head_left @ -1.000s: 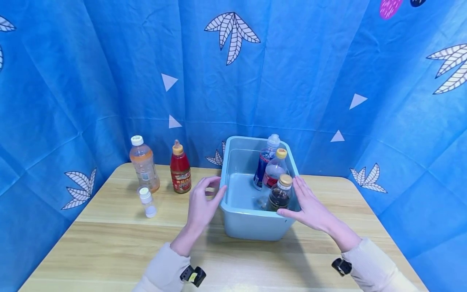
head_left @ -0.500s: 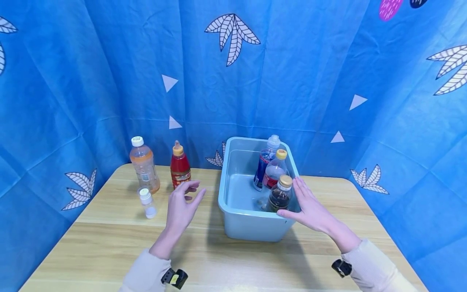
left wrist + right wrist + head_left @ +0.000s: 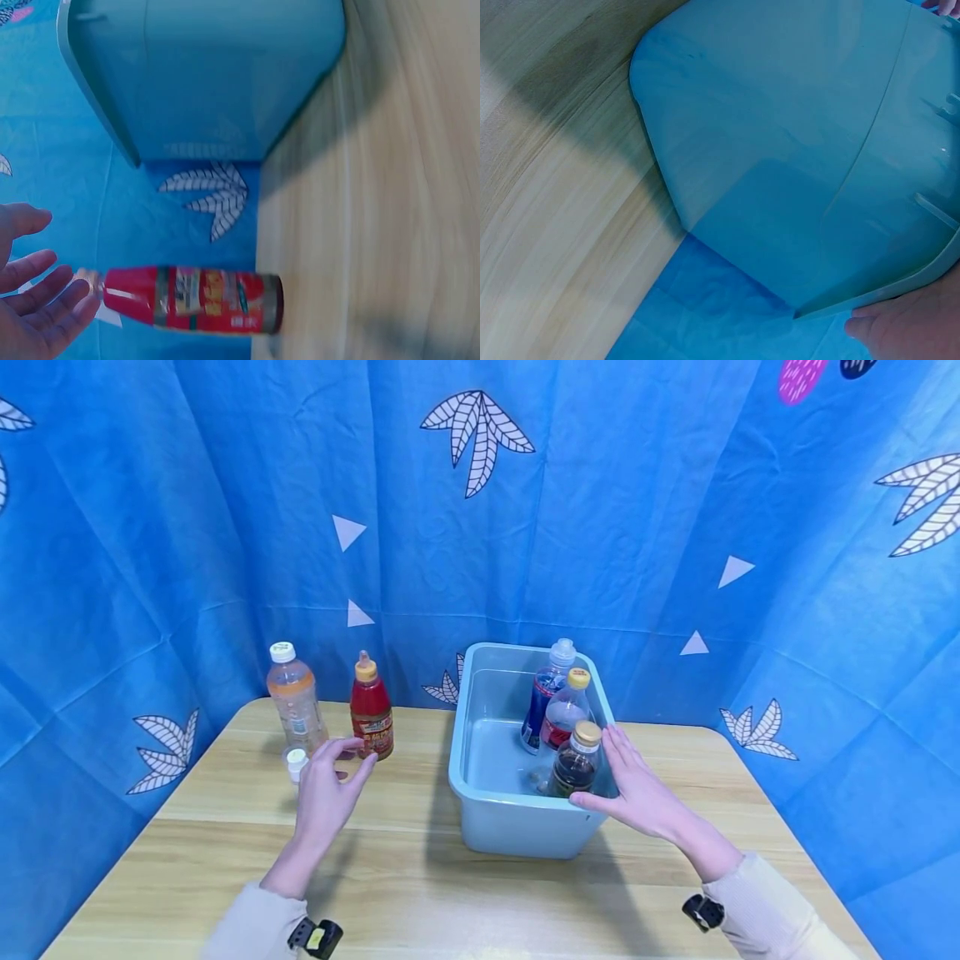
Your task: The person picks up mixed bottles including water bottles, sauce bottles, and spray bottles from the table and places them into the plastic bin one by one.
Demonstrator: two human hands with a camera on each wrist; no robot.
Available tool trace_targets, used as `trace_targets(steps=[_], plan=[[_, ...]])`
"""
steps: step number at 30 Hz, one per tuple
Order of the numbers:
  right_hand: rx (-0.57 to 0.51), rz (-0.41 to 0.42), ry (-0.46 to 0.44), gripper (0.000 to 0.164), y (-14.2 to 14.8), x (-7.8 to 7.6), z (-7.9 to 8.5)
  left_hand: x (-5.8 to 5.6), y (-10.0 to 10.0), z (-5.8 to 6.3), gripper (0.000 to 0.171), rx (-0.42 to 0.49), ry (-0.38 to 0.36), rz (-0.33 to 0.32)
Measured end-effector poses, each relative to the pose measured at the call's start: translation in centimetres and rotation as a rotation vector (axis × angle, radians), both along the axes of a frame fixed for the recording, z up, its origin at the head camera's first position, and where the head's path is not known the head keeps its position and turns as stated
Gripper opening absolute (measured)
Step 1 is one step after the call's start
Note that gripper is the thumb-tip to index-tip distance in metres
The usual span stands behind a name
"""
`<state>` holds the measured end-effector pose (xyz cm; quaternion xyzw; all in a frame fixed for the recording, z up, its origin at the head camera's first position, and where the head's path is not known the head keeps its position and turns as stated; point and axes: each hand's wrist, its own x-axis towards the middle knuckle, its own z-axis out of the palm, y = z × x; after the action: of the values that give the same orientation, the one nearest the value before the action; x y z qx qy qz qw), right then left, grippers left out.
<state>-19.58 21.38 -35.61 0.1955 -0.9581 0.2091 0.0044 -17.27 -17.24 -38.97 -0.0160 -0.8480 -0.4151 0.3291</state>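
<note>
My left hand hovers over the left part of the table, fingers spread and loosely bent, nothing in it. It partly covers a small clear bottle with a white cap. Just beyond its fingertips stands a red ketchup bottle with a yellow cap. On the right, my right hand rests on the rim of a light blue plastic bin, fingers extended along the side and thumb at the front. Inside are a dark-liquid bottle, a yellow-capped bottle and a blue bottle.
A tall clear bottle with an orange band stands at the back left of the wooden table. A blue patterned curtain hangs behind the table and along both sides.
My left hand has moved left from the bin's left rim, passing in front of the ketchup bottle, to the small white-capped bottle. My right hand has stayed on the bin.
</note>
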Motion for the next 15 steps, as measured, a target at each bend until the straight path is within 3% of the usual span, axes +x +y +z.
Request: trace_targets(steps=[15], plan=[[0.004,0.006,0.004,0.103,0.1,-0.2,-0.2,0.2,-3.5,-0.3,0.034,-0.043,-0.006,0.127]])
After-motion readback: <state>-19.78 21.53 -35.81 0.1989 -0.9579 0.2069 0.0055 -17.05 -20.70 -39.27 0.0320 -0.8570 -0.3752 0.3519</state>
